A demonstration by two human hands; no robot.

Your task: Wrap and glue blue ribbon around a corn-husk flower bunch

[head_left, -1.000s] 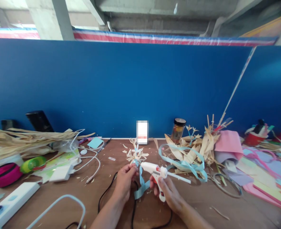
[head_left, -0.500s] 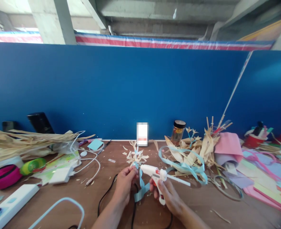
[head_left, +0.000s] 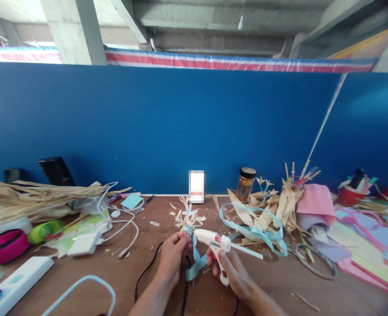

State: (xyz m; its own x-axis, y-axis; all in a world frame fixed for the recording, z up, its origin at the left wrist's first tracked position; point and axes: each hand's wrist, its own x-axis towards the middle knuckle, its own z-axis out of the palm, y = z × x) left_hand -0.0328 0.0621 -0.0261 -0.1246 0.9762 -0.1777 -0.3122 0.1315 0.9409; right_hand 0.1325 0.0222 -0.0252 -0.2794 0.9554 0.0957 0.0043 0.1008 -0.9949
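Glue gun (head_left: 212,238) in your right hand (head_left: 235,268): your fingers are wrapped around its white handle, with the forefinger near the red trigger. Its nozzle points left toward your left hand (head_left: 173,258), and a pale glue stick (head_left: 247,251) juts from the back end. Your left thumb and fingertips are pinched closed on the lower part of a husk flower (head_left: 189,217), which stands upright just beyond them, with 2 tiers of cream petals around a light-blue stem. The nozzle tip is just beside that stem; you cannot tell from this view if the 2 touch. Light-blue ribbon (head_left: 196,254) hangs from the flower between your hands and curls at its lower end. Black cord (head_left: 185,292) runs beneath your wrists on the brown table (head_left: 263,296), where small husk scraps are scattered.

To your right lie a loose loop of blue ribbon (head_left: 269,248) and a heap of dried husks (head_left: 288,206), with a lidded jar (head_left: 246,183) behind and coloured paper (head_left: 355,243) farther out. To your left are a white power strip (head_left: 21,281), a pink pouch (head_left: 6,246), a white adapter (head_left: 84,244) and long husk strips (head_left: 32,197) near the blue partition (head_left: 194,123).
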